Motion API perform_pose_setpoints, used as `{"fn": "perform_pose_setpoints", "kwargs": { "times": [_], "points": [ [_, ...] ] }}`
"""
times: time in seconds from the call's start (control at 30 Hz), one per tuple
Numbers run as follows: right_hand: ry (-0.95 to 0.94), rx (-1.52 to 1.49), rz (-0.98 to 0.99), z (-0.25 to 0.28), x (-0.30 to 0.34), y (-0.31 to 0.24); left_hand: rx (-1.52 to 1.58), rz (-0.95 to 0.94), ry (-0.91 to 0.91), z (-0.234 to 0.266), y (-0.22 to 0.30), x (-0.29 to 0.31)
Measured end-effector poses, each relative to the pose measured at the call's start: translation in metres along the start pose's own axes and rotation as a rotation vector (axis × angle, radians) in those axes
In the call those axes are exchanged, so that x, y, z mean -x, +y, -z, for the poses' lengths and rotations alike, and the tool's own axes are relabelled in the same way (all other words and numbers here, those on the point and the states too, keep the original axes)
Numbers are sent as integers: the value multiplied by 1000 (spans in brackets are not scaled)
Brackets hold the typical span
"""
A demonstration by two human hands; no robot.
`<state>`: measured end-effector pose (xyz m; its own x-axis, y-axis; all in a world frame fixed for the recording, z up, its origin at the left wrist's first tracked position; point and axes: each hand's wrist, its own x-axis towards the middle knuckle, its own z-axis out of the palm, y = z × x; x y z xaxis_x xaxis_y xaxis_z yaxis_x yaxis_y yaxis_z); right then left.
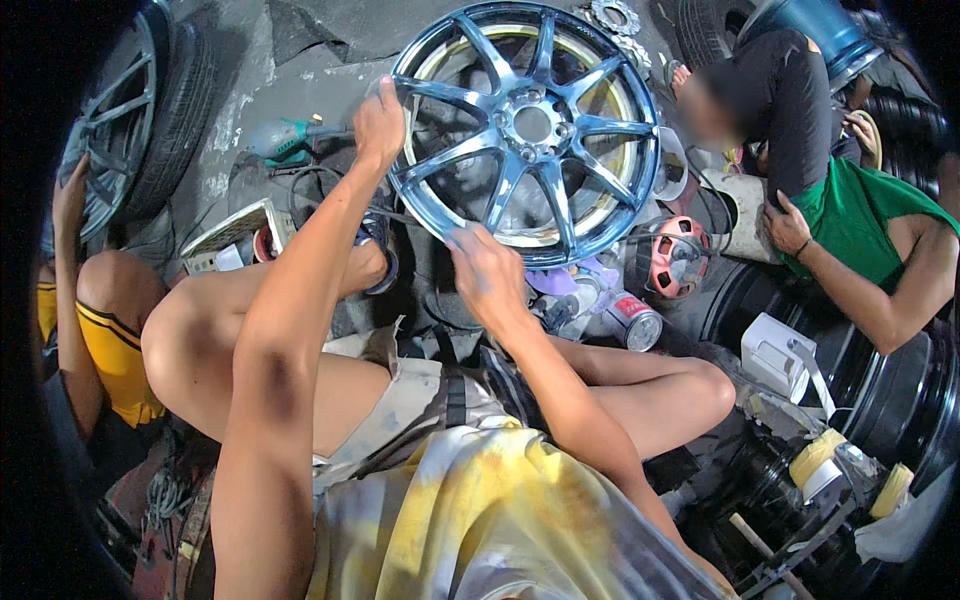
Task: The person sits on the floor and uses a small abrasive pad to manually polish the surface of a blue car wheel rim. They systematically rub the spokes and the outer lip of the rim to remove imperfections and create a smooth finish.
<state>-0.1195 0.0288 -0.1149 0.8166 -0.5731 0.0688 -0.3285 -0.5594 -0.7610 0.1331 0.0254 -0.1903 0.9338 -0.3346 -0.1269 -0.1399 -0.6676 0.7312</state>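
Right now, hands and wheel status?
Left hand at left edge of blue wheel. Right hand blurred at its lower left. Close by: can, teal power tool.

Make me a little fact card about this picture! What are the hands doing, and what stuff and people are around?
Left hand: holding the left edge of a shiny blue wheel
Right hand: at the wheel's lower-left edge; grip unclear
Left of the wheel: green power tool
Below the wheel: red-and-silver can
Other people: someone in a green shirt on the right; someone in yellow shorts on the left
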Motion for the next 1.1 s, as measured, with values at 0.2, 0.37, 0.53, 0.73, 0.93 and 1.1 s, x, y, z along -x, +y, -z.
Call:
{"fn": "perform_pose_setpoints", "kwargs": {
  "times": [0.2, 0.37, 0.53, 0.73, 0.93, 1.1],
  "points": [
    [9, 65, 6, -27, -34, -6, 13, -18, -17, -1, 8, 3],
    [6, 41, -29, -3, 3, 2, 13, -18, -32, 2, -1, -4],
    [12, 120, 33, -29, -26, -1, 60, 10, -66, 1, 8, 1],
    [4, 41, 26, -7, -4, 1, 87, 10, -86, 9, 12, 4],
    [20, 76, 61, -28, -33, 0, 76, -5, -22, 3, 16, 8],
    [21, 25, 49, -11, -12, 0, 57, -7, -49, 6, 4, 1]
  ]
}}
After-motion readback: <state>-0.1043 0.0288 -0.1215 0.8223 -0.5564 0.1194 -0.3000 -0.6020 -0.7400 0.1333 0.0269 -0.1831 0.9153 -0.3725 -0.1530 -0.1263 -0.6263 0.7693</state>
